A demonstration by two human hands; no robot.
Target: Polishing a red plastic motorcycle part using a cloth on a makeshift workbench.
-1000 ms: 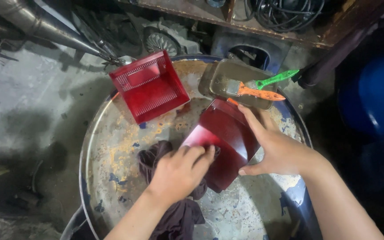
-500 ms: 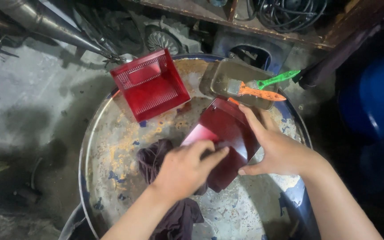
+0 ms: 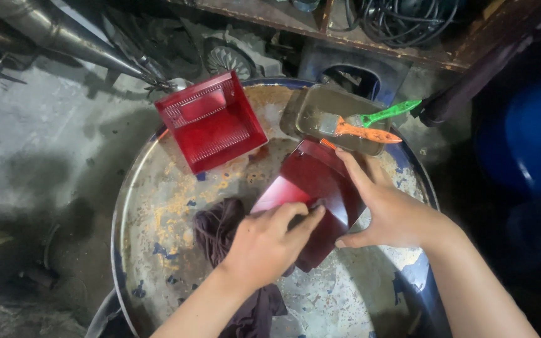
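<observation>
Dark red lens cover [image 3: 313, 199]: on drum top [image 3: 158, 213], steadied by right hand [image 3: 388, 213], rubbed by left hand [image 3: 269, 244] clutching dark rag [image 3: 215, 226]. Wiping underway, likely unfinished; second red lens [image 3: 211, 122] apart, untouched.

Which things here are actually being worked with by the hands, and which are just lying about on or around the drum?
In hand:
- dark red lens cover, steadied by the right hand
- dark cloth, under the left hand, which presses on the cover

Lying about:
- red ribbed lens on the drum top
- shallow tray with two brushes, orange-handled and green-handled
- metal pipe
</observation>
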